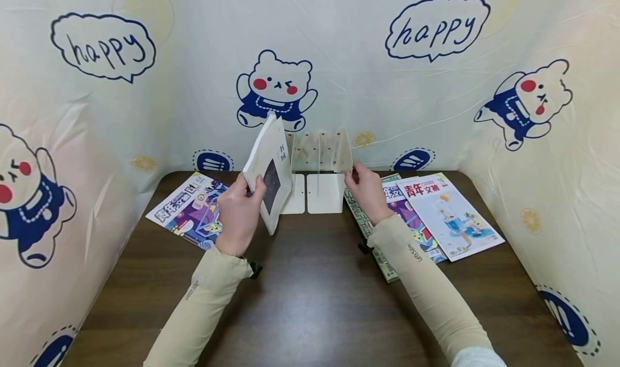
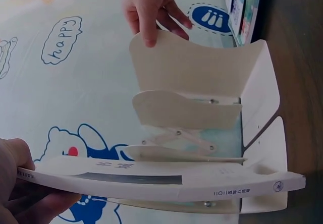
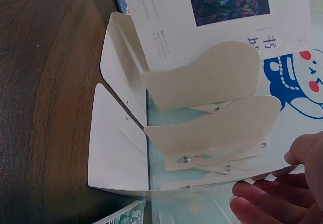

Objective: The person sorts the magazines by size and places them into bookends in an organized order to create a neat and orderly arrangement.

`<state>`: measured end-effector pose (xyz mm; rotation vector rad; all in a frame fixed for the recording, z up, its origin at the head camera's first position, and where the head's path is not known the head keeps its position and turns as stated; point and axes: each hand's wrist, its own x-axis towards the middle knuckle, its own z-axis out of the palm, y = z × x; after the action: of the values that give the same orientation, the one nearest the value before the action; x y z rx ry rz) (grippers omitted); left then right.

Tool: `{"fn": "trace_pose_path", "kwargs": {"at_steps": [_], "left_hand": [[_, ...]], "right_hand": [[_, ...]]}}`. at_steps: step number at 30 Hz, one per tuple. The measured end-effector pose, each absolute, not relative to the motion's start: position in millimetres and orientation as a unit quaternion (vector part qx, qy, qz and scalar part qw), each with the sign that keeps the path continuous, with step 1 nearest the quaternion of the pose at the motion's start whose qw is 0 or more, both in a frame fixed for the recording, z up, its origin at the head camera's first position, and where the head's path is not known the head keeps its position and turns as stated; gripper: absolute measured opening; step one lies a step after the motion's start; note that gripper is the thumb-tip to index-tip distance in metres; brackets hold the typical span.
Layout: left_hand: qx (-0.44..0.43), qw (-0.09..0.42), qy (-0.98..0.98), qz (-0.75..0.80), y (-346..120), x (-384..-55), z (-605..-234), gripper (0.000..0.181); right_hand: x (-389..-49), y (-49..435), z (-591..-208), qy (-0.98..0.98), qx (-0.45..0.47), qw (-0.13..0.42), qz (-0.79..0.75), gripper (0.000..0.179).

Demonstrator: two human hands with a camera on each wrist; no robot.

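My left hand [image 1: 239, 213] grips a white magazine [image 1: 277, 141] with a dark square picture on its cover, thumb on one face and fingers on the other. The magazine stands on edge, tilted, at the left end of a cream expandable bookend [image 1: 324, 195]. In the left wrist view its spine [image 2: 151, 178] overlaps the bookend's left panels. With thumb and fingers, my right hand [image 1: 368, 192] pinches the upright right end panel [image 1: 344, 150] of the bookend. Thin dividers [image 3: 217, 125] stand between the end panels, joined by a crisscross linkage at the back.
A purple magazine [image 1: 194, 208] lies at the table's left. On the right lie a green book [image 1: 387, 267], another purple magazine [image 1: 416, 224] and a white magazine [image 1: 452, 216], overlapping. A printed curtain [image 1: 349, 87] surrounds the dark wooden table [image 1: 300, 302].
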<state>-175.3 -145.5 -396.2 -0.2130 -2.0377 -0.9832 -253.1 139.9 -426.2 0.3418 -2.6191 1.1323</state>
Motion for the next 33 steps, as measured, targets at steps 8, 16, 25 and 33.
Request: {"fn": "trace_pose_path", "kwargs": {"at_steps": [8,16,25,33], "left_hand": [[-0.073,0.407,-0.824,-0.387,-139,-190,-405,0.029],[-0.058,0.384,-0.833,-0.394,-132,-200,-414,0.031],[-0.046,0.383,-0.839,-0.384,-130,-208,-424,0.029],[-0.05,0.396,-0.834,-0.381,-127,-213,-424,0.029]], "right_hand": [[-254,139,-427,-0.904,0.117,0.136,0.389,0.029],[-253,140,-427,-0.903,0.114,0.13,0.393,0.032],[-253,139,-430,-0.905,0.115,0.134,0.387,0.033],[-254,139,-430,-0.905,0.114,0.138,0.385,0.033]]}}
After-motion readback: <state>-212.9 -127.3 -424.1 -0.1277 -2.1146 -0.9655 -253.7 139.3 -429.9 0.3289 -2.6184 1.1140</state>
